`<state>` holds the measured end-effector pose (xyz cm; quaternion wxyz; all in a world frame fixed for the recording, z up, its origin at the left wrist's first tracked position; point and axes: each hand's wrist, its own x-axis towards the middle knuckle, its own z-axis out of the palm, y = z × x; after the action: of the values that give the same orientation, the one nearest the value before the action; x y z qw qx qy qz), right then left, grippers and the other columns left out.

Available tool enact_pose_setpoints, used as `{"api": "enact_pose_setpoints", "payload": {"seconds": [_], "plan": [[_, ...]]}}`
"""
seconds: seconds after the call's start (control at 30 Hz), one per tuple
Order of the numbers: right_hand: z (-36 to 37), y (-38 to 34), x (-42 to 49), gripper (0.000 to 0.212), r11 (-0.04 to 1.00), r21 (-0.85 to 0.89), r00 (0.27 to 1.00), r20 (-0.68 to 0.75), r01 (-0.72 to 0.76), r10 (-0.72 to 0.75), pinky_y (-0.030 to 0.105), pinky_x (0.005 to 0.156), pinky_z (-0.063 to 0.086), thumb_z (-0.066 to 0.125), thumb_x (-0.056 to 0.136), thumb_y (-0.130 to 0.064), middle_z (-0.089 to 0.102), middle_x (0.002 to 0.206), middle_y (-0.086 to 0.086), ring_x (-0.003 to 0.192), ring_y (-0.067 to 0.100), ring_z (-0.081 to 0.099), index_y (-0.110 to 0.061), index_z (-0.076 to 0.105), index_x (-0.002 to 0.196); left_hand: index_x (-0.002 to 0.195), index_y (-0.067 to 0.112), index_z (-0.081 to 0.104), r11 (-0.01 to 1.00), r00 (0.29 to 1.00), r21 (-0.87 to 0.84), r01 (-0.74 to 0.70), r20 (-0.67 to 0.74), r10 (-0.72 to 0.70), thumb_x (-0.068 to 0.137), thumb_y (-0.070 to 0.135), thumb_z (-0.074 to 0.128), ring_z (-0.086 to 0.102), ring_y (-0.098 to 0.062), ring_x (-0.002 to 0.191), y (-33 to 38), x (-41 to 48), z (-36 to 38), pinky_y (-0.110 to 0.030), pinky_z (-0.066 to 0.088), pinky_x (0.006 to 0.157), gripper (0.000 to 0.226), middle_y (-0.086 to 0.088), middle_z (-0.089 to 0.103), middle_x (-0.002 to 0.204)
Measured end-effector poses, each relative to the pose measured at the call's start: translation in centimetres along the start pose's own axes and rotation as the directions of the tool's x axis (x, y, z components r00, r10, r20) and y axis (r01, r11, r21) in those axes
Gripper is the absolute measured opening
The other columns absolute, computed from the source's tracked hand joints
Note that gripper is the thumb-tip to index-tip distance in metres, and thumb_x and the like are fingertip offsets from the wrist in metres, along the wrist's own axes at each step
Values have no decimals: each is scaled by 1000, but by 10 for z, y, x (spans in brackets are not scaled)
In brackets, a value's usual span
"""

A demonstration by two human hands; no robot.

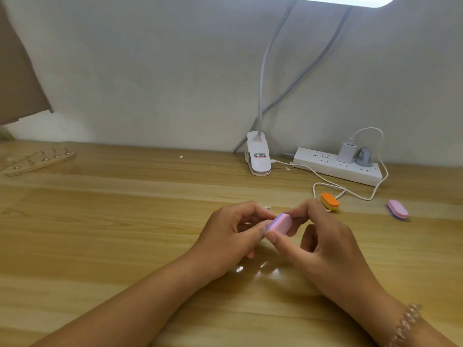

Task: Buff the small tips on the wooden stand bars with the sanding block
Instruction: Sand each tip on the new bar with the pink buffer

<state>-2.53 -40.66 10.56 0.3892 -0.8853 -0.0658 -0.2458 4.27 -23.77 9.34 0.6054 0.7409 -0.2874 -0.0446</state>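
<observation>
My right hand [323,244] pinches a pink and lilac sanding block [280,223] between thumb and fingers above the middle of the wooden table [125,221]. My left hand [230,236] has its fingers curled round something small pressed against the block's left face; the piece itself is mostly hidden, with a small pale bit [267,208] showing behind the fingers. A wooden stand bar [40,160] with several small upright holders lies far off at the back left.
An orange and yellow sanding block [329,201] and another pink and lilac one [397,209] lie to the right. A white clip lamp [258,154], a white power strip [338,166] and its cable run along the back wall. Brown cardboard [20,71] hangs at the upper left.
</observation>
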Motion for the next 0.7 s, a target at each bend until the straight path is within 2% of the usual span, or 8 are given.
{"api": "enact_pose_setpoints", "payload": {"seconds": [0.1, 0.3, 0.4, 0.53, 0.7], "plan": [[-3, 3, 2, 42, 996, 48, 995, -63, -74, 77, 26, 52, 38, 64, 67, -67, 65, 85, -16, 51, 16, 52, -30, 57, 87, 95, 19, 75, 1000, 1000, -10, -15, 11, 15, 94, 10, 66, 58, -1, 55, 0, 0, 0, -19, 45, 49, 13, 0, 76, 92], [-3, 2, 3, 45, 994, 43, 988, -116, -98, 102, 28, 54, 39, 61, 65, -68, 65, 88, -22, 51, 16, 51, -29, 57, 87, 97, 20, 75, 1000, 1000, -25, -8, 27, 9, 95, 14, 66, 66, -7, 70, -1, -1, 1, -21, 45, 49, 11, 3, 76, 87], [-5, 2, 3, 47, 992, 69, 986, -121, -106, 114, 26, 53, 39, 62, 63, -67, 66, 85, -21, 49, 14, 50, -28, 59, 88, 96, 21, 74, 1000, 1000, -22, -17, 24, 17, 95, 14, 66, 61, -2, 59, -1, 0, 1, -21, 45, 49, 11, 4, 76, 88], [-1, -3, 1, 44, 999, 50, 1000, -1, -18, 18, 22, 49, 36, 63, 67, -66, 66, 80, -12, 49, 16, 50, -27, 60, 88, 94, 23, 75, 1000, 1000, 7, -22, -3, 22, 94, 9, 65, 55, -8, 51, -3, 1, -1, -21, 44, 48, 17, 1, 75, 92], [-4, 2, 2, 44, 996, 50, 993, -94, -71, 76, 26, 52, 37, 62, 67, -69, 66, 81, -17, 51, 16, 52, -29, 58, 85, 95, 20, 75, 1000, 1000, -9, -21, 22, 22, 95, 11, 66, 56, -2, 53, 0, 0, 0, -20, 44, 49, 13, 3, 75, 88]]}}
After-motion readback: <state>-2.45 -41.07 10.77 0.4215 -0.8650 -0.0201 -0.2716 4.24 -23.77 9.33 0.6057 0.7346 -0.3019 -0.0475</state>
